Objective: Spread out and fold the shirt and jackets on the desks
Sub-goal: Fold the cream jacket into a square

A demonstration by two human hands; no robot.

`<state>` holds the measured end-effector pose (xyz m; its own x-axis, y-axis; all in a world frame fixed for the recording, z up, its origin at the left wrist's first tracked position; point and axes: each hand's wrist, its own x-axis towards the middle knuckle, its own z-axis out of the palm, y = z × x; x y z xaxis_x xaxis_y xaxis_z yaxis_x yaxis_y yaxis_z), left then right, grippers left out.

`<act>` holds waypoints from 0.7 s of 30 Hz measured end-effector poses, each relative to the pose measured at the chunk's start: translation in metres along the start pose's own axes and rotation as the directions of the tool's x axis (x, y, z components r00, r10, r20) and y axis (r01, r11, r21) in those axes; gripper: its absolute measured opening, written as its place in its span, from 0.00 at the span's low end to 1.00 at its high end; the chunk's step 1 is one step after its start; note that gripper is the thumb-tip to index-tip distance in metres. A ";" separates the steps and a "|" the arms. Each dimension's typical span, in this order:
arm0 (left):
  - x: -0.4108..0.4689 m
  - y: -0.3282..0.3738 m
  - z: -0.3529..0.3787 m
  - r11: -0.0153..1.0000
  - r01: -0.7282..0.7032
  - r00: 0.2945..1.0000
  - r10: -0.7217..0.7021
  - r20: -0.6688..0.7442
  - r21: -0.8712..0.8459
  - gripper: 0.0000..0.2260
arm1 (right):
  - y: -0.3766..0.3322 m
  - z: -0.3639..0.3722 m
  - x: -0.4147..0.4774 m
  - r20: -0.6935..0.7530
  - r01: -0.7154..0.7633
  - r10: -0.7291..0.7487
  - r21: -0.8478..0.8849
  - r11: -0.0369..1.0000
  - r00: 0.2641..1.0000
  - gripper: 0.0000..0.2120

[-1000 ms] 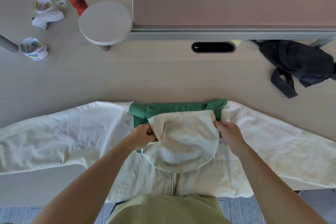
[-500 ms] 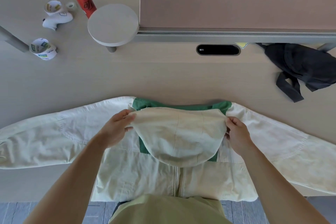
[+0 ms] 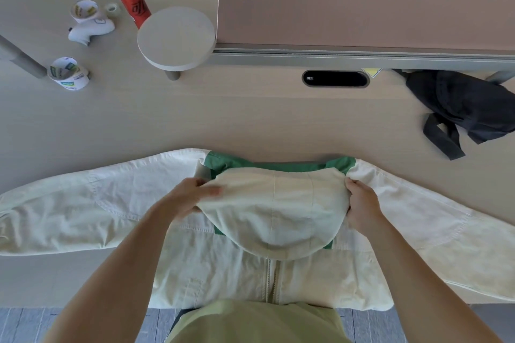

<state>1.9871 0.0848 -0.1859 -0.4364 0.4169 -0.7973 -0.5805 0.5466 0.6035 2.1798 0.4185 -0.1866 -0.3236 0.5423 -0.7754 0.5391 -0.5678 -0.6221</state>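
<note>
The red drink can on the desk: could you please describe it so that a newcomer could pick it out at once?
On the desk, find the brown divider panel and go to the round grey shelf at its left end. The can stands beyond that shelf's left rim, partly hidden by it. It is the only red thing; its neighbours are white tape rolls.

The jacket point(image 3: 83, 211) is showing off-white all over, its hood point(image 3: 278, 211) leaning toward pale cream, with a green lining point(image 3: 278, 166) showing behind it. The tabletop point(image 3: 223, 120) is showing a pale beige wood grain. A red can point(image 3: 133, 3) is bearing white lettering, and a garment point(image 3: 468, 106) is lying there in black.
</note>
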 end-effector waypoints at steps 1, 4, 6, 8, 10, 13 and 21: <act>0.001 0.001 -0.003 0.961 0.011 1.000 -0.011 -0.004 0.275 0.19 | 0.000 -0.001 0.000 0.038 -0.012 0.014 -0.060 0.998 0.999 0.15; 0.006 0.004 -0.009 0.865 -0.018 1.000 0.012 0.015 0.501 0.15 | -0.002 -0.008 -0.001 0.138 -0.036 0.075 -0.265 0.964 0.988 0.20; 0.006 0.004 -0.010 0.953 -0.029 1.000 0.026 0.014 0.302 0.19 | -0.001 -0.012 0.000 0.174 -0.030 0.096 -0.350 0.936 0.980 0.19; 0.008 0.000 -0.012 0.999 -0.020 0.998 0.023 0.059 -0.050 0.29 | -0.003 -0.015 -0.001 0.201 -0.061 0.119 -0.274 0.960 0.972 0.17; 0.009 -0.003 -0.015 0.948 -0.006 0.991 0.048 0.125 -0.317 0.34 | -0.009 -0.016 -0.004 0.242 -0.114 0.120 -0.042 0.993 0.963 0.14; 0.008 -0.002 -0.006 0.824 -0.027 0.978 0.140 0.157 -0.565 0.20 | -0.012 -0.016 -0.007 0.224 -0.145 0.097 0.210 0.967 0.970 0.12; 0.019 -0.012 0.017 0.776 -0.092 0.977 -0.050 -0.206 -0.624 0.13 | 0.024 -0.016 -0.001 0.082 -0.158 0.148 0.135 0.978 0.986 0.12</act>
<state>1.9971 0.0987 -0.2080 -0.5389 0.2305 -0.8102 -0.8395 -0.0677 0.5391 2.2061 0.4144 -0.1992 -0.3035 0.3996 -0.8650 0.4735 -0.7245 -0.5009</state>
